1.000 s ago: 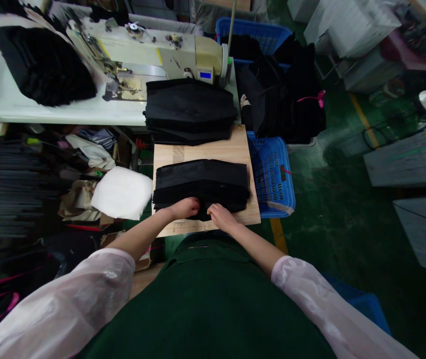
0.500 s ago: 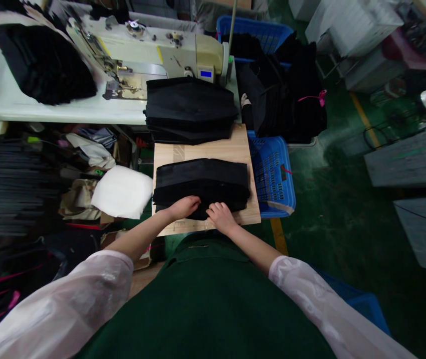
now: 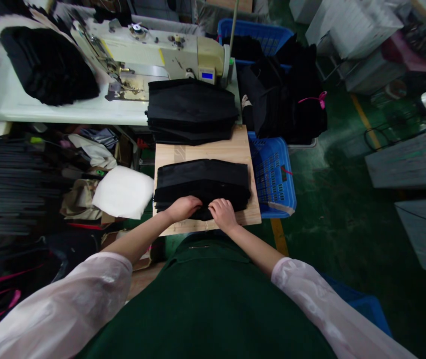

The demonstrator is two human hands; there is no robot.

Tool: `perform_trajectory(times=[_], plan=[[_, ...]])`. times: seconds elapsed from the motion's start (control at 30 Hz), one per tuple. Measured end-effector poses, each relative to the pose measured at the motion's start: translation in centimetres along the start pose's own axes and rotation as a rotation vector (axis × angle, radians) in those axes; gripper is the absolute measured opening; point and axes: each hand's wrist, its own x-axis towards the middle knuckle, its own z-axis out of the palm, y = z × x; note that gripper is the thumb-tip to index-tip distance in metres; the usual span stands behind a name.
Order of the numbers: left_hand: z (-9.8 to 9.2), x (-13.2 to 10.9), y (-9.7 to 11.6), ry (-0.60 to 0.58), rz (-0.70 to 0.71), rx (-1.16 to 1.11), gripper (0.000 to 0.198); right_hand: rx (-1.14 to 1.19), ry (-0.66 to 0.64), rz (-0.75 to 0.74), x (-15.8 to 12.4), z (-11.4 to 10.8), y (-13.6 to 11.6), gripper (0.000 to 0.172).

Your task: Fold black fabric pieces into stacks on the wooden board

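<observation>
A stack of black fabric pieces (image 3: 202, 172) lies on a light wooden board (image 3: 205, 151) in front of my body. At its near edge, my left hand (image 3: 185, 207) has its fingers curled onto the black fabric, thumb side inward. My right hand (image 3: 223, 213) grips the same near edge just to the right, fingertips bent over the cloth. A small gap separates the two hands, and the fingertips are partly lost against the dark cloth. Beyond it, a second black fabric stack (image 3: 192, 104) rests across the far end of the board and the sewing table's edge.
A sewing machine (image 3: 183, 56) stands on the white table (image 3: 74, 113), with a black fabric pile (image 3: 50, 65) at left. Blue baskets (image 3: 276, 174) and bundled black cloth (image 3: 291, 94) are on the right. A white padded seat (image 3: 123, 193) sits left of the board.
Both hands stay at the near edge of the stack; my right hand has risen very slightly along it. The whole view has shifted a little.
</observation>
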Motion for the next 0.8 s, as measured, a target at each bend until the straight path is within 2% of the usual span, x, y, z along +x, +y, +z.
perform_trajectory(times=[0.07, 0.17, 0.27, 0.37, 0.47, 0.53, 0.63, 0.73, 0.8], plan=[[-1.2, 0.0, 0.4, 0.05, 0.027, 0.061, 0.026, -0.005, -0.011, -0.1, -0.4, 0.0, -0.3, 0.026], [-3.5, 0.7, 1.0, 0.138, 0.02, 0.157, 0.028, 0.005, -0.116, -0.234, -0.8, 0.7, -0.4, 0.023], [-4.9, 2.4, 1.4, 0.201, -0.119, 0.251, 0.026, -0.041, -0.133, -0.184, -0.8, 1.8, -0.1, 0.032], [-4.7, 4.2, 1.7, 0.201, -0.338, 0.254, 0.021, -0.063, -0.164, -0.172, -0.3, 2.6, 0.4, 0.037], [-3.6, 5.4, 2.0, 0.13, -0.52, 0.229, 0.025, -0.014, -0.205, -0.209, 0.4, 2.9, 1.1, 0.035], [-3.0, 5.7, 2.1, 0.097, -0.582, 0.232, 0.027, 0.042, -0.195, -0.17, 1.2, 2.8, 1.6, 0.029], [-2.8, 5.4, 1.7, 0.118, -0.685, 0.183, 0.023, 0.156, -0.158, -0.051, 2.3, 2.5, 2.2, 0.02], [-3.0, 4.9, 0.9, 0.153, -0.796, 0.011, 0.024, 0.228, -0.157, 0.042, 3.1, 2.4, 2.7, 0.02], [-3.0, 4.8, 0.4, 0.177, -0.817, -0.075, 0.025, 0.228, -0.159, 0.091, 3.3, 2.3, 2.9, 0.023]])
